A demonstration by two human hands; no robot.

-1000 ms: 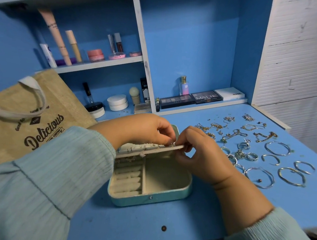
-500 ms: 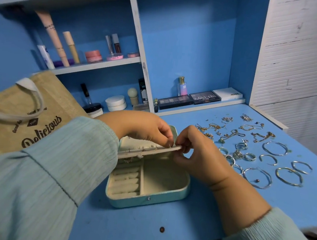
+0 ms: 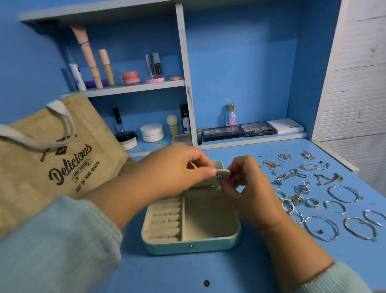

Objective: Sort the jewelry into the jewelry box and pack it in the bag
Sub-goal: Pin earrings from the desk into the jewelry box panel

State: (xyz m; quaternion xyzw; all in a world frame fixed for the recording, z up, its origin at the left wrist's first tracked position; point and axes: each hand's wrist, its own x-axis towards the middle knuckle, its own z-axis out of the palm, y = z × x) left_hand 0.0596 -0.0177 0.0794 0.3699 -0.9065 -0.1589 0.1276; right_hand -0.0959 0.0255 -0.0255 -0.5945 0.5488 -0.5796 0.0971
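Jewelry box point(image 3: 190, 242) lid seemingly behind hands.

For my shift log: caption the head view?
Both hands pinch the open jewelry box's inner flap; jewelry unsorted.
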